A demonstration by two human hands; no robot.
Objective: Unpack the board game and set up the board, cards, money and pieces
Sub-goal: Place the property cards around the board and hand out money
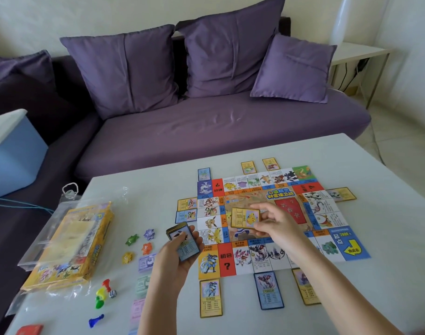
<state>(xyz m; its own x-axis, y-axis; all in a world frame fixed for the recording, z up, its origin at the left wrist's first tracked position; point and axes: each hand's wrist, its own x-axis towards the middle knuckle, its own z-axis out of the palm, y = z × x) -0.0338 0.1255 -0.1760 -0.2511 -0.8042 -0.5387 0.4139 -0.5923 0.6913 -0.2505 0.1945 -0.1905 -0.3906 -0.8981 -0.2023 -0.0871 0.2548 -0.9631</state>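
The paper game board (332, 213) lies flat on the white table (351, 160). Property cards lie around its edges, among them a yellow card (211, 298) and a blue card (268, 290) at the near side. My left hand (176, 257) grips a stack of cards (182, 238) just left of the board. Over the board's middle, my right hand (276, 224) pinches a single yellow-bordered card (244, 217). Star-shaped tokens (140, 244), coloured pawns (102, 294), a die (112, 294) and stacks of paper money (146, 262) sit to the left.
The yellow game box (71, 245) lies at the table's left edge in a clear plastic bag (68, 197). A red card pack (30, 330) sits at the near left corner. A purple sofa (206, 131) with cushions stands behind the table, a blue box (13, 155) at the left.
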